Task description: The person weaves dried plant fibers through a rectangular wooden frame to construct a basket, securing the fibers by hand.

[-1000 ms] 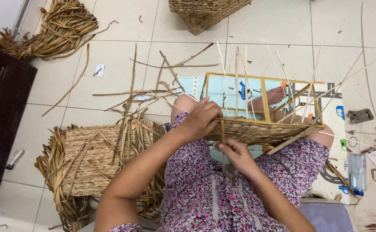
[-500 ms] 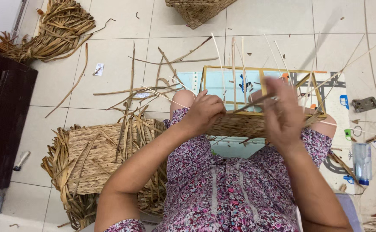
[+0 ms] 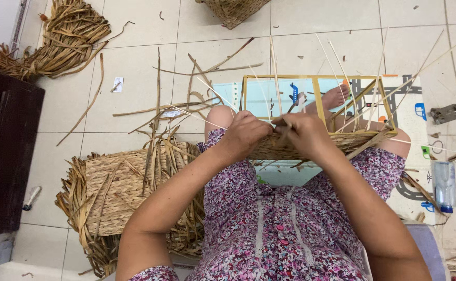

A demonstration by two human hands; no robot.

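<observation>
A half-woven basket (image 3: 361,141) on a yellow wire frame (image 3: 316,99) rests on my lap, thin pale stakes sticking up from it. My left hand (image 3: 244,136) grips the woven near wall at its left end. My right hand (image 3: 306,134) is closed beside it on the same wall, pinching a dried straw strand (image 3: 289,130) between the fingers. The two hands nearly touch. My bare feet show through the frame.
A finished woven basket (image 3: 118,190) with loose ends lies on the tile at my left. Dried straw bundles (image 3: 64,39) sit far left, another basket (image 3: 233,10) at top. A dark cabinet (image 3: 1,156) stands left. A plastic bottle (image 3: 444,186) lies right.
My right hand rose from below the basket's near side, swung up over the frame, then came down next to my left hand on the woven wall.
</observation>
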